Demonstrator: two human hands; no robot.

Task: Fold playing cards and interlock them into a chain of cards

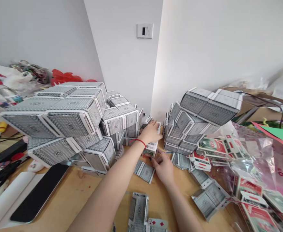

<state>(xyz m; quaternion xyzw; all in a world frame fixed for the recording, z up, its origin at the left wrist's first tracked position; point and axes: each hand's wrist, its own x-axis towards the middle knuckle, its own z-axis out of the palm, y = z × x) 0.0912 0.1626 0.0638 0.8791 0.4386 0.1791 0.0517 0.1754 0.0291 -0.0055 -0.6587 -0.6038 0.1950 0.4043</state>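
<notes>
A white, green and red playing-card box (151, 149) lies in the gap between the two stacks. My left hand (151, 132), a red string round its wrist, reaches over the box's far part with fingers curled down on it. At the near end my right hand (164, 166) grips the same box between thumb and fingers. Just below the hands lies a folded piece of grey-backed playing cards (145, 171). Closer to me are more joined cards (139, 207) and a face-up diamond card (158, 223).
Blocks built from cards form a tall left stack (59, 112) and a right stack (192, 122). Loose card boxes (212, 146) and clear plastic crowd the right. A black phone (41, 193) lies at left, near black-handled scissors (3, 175). A wall stands behind.
</notes>
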